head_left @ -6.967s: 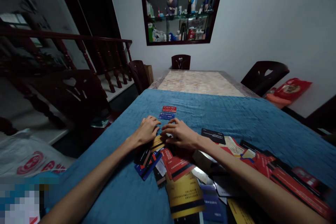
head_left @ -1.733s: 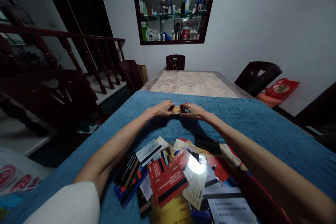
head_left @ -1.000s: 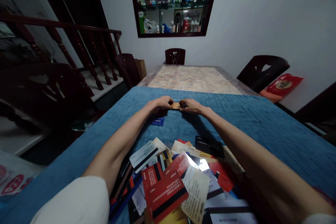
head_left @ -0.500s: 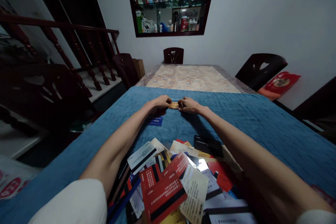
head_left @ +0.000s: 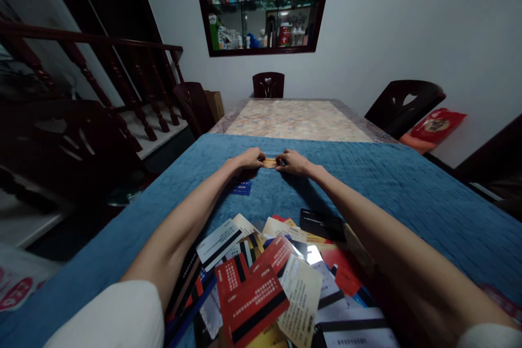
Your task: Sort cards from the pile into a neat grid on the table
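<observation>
Beyond the heap of cards (head_left: 281, 283), far out on the blue cloth (head_left: 391, 185) that covers the bench, a gold card (head_left: 269, 163) lies flat between both outstretched hands. The left hand (head_left: 247, 158) pinches its left end with curled fingers, and the right hand (head_left: 291, 161) pinches its right end. A blue card (head_left: 241, 188) lies just short of the gold card, beside the left forearm.
</observation>
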{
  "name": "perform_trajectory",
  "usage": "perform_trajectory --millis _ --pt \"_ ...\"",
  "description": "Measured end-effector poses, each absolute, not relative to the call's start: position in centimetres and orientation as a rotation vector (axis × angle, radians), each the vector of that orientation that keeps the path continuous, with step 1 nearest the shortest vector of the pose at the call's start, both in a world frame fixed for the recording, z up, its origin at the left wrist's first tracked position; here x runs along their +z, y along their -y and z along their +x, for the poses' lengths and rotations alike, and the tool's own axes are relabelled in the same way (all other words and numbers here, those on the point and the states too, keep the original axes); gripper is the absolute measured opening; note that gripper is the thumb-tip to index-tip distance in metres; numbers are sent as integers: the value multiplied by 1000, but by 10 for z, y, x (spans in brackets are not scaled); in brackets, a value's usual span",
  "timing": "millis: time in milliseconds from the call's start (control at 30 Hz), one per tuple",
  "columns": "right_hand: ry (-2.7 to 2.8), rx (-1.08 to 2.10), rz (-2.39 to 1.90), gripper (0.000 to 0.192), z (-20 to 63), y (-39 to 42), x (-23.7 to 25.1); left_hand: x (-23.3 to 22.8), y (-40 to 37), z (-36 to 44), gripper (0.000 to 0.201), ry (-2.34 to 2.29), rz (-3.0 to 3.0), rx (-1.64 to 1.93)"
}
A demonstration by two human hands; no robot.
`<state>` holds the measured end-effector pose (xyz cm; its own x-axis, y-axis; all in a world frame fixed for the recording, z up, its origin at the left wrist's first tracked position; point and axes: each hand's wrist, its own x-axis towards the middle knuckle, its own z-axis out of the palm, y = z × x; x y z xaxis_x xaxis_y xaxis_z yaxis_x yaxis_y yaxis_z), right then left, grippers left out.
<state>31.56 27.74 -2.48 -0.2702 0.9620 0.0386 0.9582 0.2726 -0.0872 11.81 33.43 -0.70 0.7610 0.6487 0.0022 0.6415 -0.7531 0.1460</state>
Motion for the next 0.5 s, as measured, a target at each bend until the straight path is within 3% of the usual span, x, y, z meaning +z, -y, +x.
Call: perform_trajectory --millis 500 --pt "2422 55 -1828 33 318 -280 -28 -12 -331 120 27 -1101 2861 134"
